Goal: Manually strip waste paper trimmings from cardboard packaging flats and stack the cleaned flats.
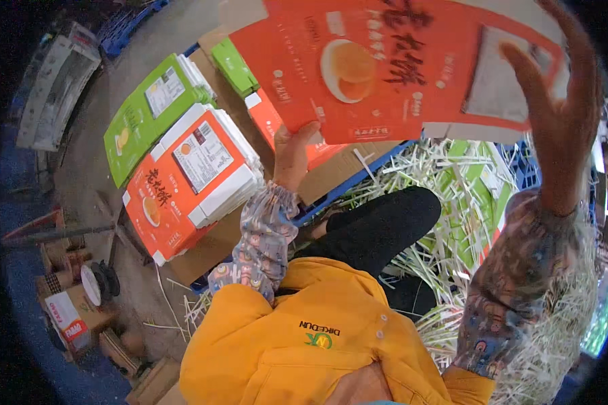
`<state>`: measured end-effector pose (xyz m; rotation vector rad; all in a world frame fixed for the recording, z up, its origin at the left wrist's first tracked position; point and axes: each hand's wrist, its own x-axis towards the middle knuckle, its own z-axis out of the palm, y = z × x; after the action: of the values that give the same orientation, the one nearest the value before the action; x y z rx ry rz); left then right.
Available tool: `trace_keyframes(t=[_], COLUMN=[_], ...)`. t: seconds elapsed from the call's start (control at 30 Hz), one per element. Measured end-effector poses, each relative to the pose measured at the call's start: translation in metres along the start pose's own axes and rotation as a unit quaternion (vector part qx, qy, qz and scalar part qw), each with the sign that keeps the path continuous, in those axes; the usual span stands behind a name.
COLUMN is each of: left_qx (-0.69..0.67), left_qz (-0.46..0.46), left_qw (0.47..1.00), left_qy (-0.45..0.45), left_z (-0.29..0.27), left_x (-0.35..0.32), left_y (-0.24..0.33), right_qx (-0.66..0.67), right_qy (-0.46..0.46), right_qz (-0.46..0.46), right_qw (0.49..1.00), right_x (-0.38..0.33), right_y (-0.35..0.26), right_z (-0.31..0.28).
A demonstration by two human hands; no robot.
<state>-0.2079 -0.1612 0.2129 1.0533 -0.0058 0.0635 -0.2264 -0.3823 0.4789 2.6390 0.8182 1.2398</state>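
A large flat red carton blank (425, 74), with white flaps and a picture of a round pastry, is held up at the top of the head view. My left hand (294, 154) pinches its lower left edge, with the thumb on the printed face. Around its right end is my right hand (559, 111), one digit lying over the face and the others by the far edge; this side is slightly blurred. Below and left of my left hand lies a stack of red carton blanks (194, 177). A stack of green carton blanks (154, 108) sits just beyond it.
Brown cardboard (327, 177) lies over a blue pallet (378, 164) under the stacks. Pale paper strips (439, 250) heap around my legs at right, with green cartons (461, 192) among them. Brown boxes (81, 314) and a black-and-white spool (96, 283) stand at lower left.
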Motion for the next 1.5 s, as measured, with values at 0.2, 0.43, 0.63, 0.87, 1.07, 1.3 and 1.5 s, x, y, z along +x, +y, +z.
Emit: trace_keyframes(t=[0.2,0.43,0.63,0.87,1.07,1.3,1.5], left_qx=[0.034,0.124,0.083,0.056,0.108,0.363,0.484], left_qz=[-0.062,-0.179,-0.15,-0.181,-0.191,-0.122,0.053], left_qw=[0.99,0.956,0.96,0.961,0.953,0.9,0.872], left_qy=[0.122,0.199,0.223,0.202,0.207,0.209,0.055], left_z=[-0.08,-0.134,-0.138,-0.13,-0.138,-0.16,-0.156], left_x=[0.01,0.013,0.008,0.023,0.02,0.012,-0.054], left_y=[-0.068,-0.135,-0.134,-0.139,-0.137,-0.155,-0.131], right_qx=[0.115,0.191,0.217,0.229,0.223,0.083,-0.038], right_qy=[-0.091,-0.233,-0.259,-0.247,-0.258,-0.231,-0.283], right_qz=[0.18,0.346,0.451,0.479,0.531,0.546,0.607], right_qw=[0.973,0.888,0.826,0.811,0.776,0.801,0.741], right_x=[-0.104,-0.238,-0.283,-0.328,-0.368,-0.451,-0.466], right_y=[-0.015,-0.045,-0.062,-0.067,-0.078,-0.043,0.003], right_z=[0.065,0.073,0.056,0.055,0.044,0.038,0.049])
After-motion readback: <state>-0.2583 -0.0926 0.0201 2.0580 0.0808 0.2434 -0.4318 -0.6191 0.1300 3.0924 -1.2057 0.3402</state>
